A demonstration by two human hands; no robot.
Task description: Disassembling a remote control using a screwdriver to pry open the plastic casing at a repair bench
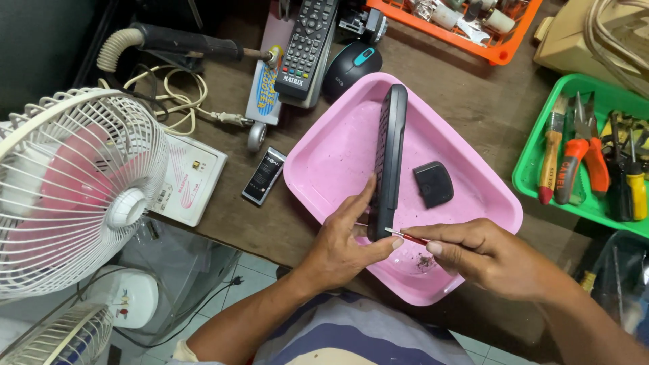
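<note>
From the head view, the left hand closes its fingers and thumb on the near end of a black remote control, held on edge inside a pink tray on the wooden desk. The right hand pinches a thin red-handled tool, tip against the remote's lower edge. A small black cover lies in the tray just beside the remote.

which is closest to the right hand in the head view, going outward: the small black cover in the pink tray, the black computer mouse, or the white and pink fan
From the right hand:
1. Small black cover, just above the hand, inside the pink tray.
2. Black computer mouse, past the tray's far corner, toward the top.
3. White and pink fan, far off at the left edge.
</note>
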